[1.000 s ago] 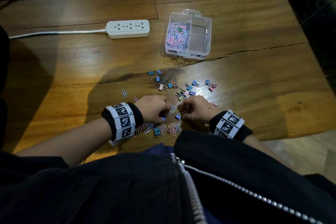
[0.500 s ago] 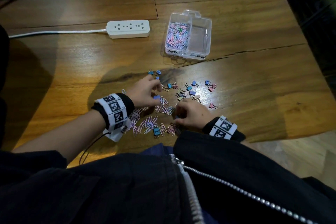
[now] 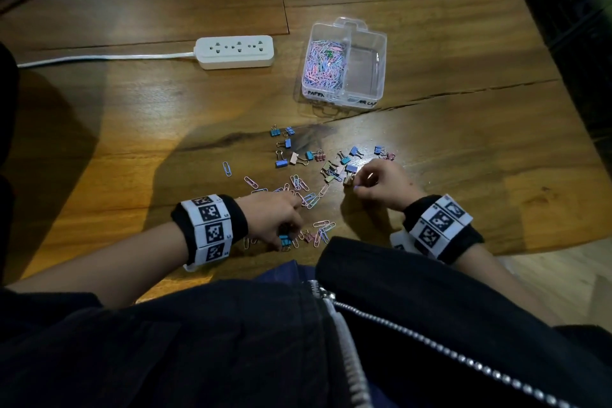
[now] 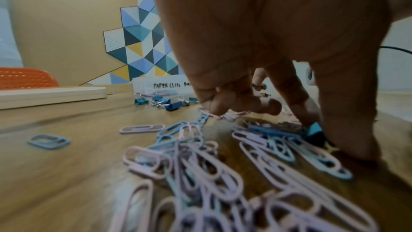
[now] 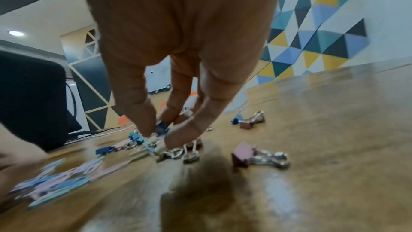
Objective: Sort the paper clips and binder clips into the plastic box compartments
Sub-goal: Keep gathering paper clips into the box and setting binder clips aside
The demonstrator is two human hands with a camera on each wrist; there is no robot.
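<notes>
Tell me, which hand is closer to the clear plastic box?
The right hand. It sits among the binder clips, almost straight below the plastic box in the head view. The left hand is lower and further left, its fingers down in the paper clips.

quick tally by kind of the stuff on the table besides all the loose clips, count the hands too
plastic box: 1
power strip: 1
hands: 2, the left hand among the paper clips, the right hand pinching a binder clip
total: 4
</notes>
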